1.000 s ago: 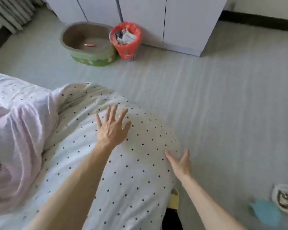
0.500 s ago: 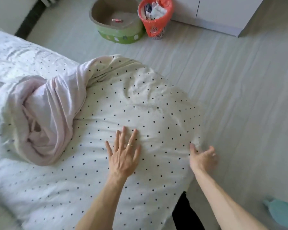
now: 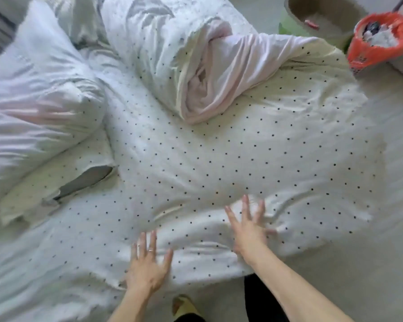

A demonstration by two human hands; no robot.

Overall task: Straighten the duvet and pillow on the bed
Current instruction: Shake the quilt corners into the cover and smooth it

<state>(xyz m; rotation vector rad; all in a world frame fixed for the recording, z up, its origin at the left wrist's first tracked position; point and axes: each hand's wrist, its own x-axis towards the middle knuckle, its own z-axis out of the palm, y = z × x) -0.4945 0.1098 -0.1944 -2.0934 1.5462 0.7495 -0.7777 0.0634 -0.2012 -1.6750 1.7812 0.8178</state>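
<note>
A white duvet [image 3: 230,145] with small black dots covers most of the bed, its near edge hanging over the side. A fold of it is rolled back at the top, showing a pale pink underside [image 3: 209,75]. A rumpled white pillow [image 3: 35,89] lies at the left. My left hand [image 3: 147,266] lies flat on the duvet near the front edge, fingers spread, a ring on one finger. My right hand [image 3: 249,226] presses flat on the duvet a little further right, fingers spread. Neither hand holds anything.
An orange waste basket [image 3: 377,40] full of rubbish stands on the floor at the top right. Beside it is a green-sided cardboard cat bed [image 3: 321,12]. Pale floor [image 3: 386,263] runs along the right of the bed. A yellow slipper [image 3: 184,305] shows at the bottom.
The view has swung left and now takes in the pillow. Both hands have moved toward the near edge; the right hand came off the duvet's side and now lies flat on top.
</note>
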